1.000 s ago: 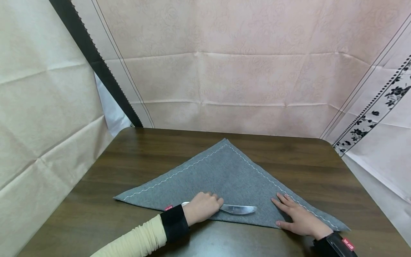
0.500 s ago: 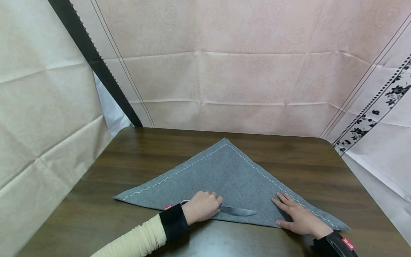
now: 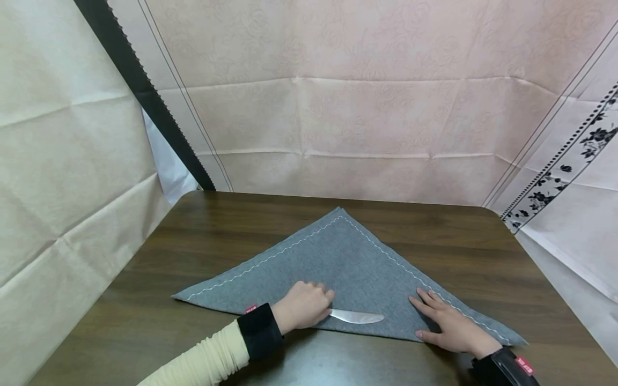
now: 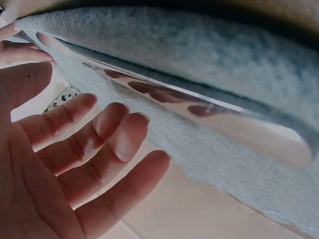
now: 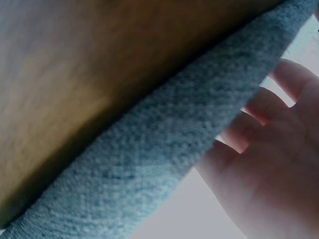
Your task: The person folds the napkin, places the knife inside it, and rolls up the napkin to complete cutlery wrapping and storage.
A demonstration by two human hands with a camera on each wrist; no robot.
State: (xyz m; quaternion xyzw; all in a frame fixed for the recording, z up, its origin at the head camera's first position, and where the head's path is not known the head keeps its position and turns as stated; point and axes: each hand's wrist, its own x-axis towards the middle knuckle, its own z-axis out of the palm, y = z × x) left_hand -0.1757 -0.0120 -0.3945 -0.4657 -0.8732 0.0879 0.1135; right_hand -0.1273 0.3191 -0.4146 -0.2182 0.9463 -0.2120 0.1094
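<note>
A grey-blue cloth with white edge stitching lies as a triangle. On its lower middle rests a silver knife, blade to the right. My left hand is over the handle and hides it in the head view. The left wrist view shows this hand with loosely bent, spread fingers, apart from the shiny knife. My right hand rests on the cloth's right part, fingers spread; the right wrist view shows its palm beside the cloth.
The brown wooden table extends around the cloth. Beyond its far edge hangs a pale pink patterned sheet, with a cream sheet at the left. A small red tag shows at the cloth's lower edge.
My left hand has moved slightly up, away from the near edge, and the handle end that showed beside its wrist is now hidden. The right hand and cloth stay in place.
</note>
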